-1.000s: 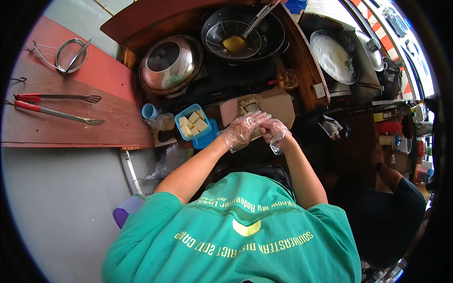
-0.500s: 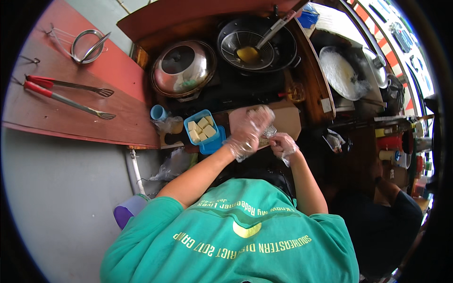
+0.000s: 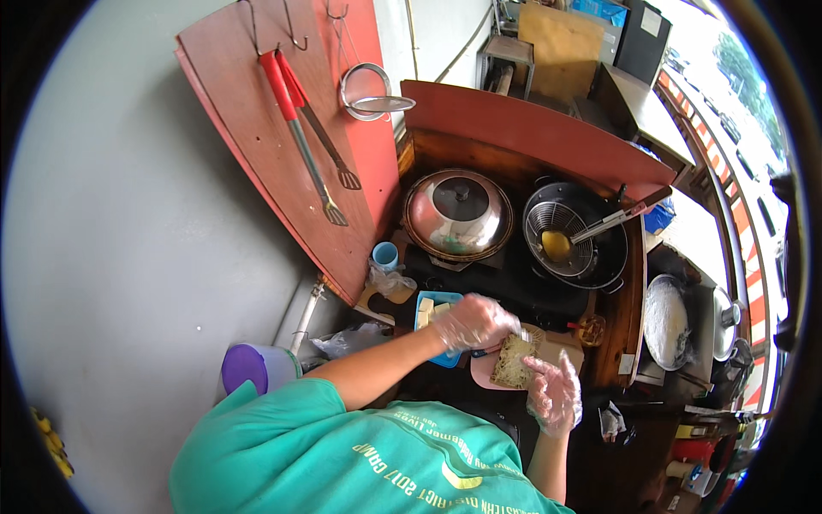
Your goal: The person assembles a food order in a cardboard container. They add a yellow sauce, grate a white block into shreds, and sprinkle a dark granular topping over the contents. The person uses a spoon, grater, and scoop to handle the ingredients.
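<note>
Clear plastic gloves cover both hands. My left hand [image 3: 476, 324] is closed above the right side of a blue container [image 3: 438, 295]; whatever its fingers hold, if anything, is hidden. Pale yellowish blocks [image 3: 425, 312] sit in that container. My right hand [image 3: 555, 396] has its fingers apart, the nearest fingertips at the edge of a flat, pale, speckled rectangular piece [image 3: 512, 363]. I cannot make out what this piece is. It lies on a pink board [image 3: 485, 373], between my hands.
Beyond the board stand a lidded pan [image 3: 411, 218] and a black wok [image 3: 615, 248] with a strainer [image 3: 548, 218] and yellow food. A blue cup [image 3: 385, 255] is at the left. Tongs [image 3: 310, 154] hang on the red panel. At the right is a pan of white contents [image 3: 665, 321].
The view has swung left and farther out. My left hand has moved off the board area toward the blue container. My right hand's fingers have spread, and the speckled piece is now uncovered.
</note>
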{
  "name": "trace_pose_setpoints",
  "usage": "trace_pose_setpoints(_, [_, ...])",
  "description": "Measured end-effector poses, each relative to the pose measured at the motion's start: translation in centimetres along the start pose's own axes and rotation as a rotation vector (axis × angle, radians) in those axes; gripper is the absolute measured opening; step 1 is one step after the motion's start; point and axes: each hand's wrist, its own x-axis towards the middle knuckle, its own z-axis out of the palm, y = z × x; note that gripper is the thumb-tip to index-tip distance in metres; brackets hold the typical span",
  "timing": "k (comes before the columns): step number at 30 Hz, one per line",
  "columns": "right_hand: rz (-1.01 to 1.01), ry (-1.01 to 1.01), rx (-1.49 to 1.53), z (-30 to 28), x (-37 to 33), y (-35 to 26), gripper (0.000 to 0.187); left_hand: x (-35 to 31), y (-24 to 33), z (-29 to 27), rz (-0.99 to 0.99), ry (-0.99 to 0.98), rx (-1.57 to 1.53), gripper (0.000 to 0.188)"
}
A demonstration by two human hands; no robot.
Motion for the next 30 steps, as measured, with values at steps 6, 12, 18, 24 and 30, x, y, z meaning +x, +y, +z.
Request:
trace_pose_setpoints(6, [-0.141,-0.006,-0.144,4.5,1.8,0.0,0.076,4.8,-4.9,-19.4,-0.768,0.752,-0.199,0.021])
trace_pose_setpoints(12, [-0.001,0.025,-0.171,3.0,1.8,1.1,0.074,8.4,-5.4,-28.4,-0.706,0.962,-0.192,0.026])
trace_pose_setpoints(18, [0.018,0.03,-0.229,1.5,0.8,1.3,0.07,6.1,-6.8,-24.5,-0.872,0.95,-0.357,0.031])
trace_pose_setpoints(24, [0.063,0.129,-0.428,0.2,-3.1,0.2,0.049,2.4,-6.4,-19.2,-1.126,0.766,-0.404,0.056])
trace_pose_setpoints(30, [0.045,0.278,-0.551,0.3,-10.8,-1.1,0.049,6.9,-1.3,-9.6,-1.084,0.478,-0.55,0.033])
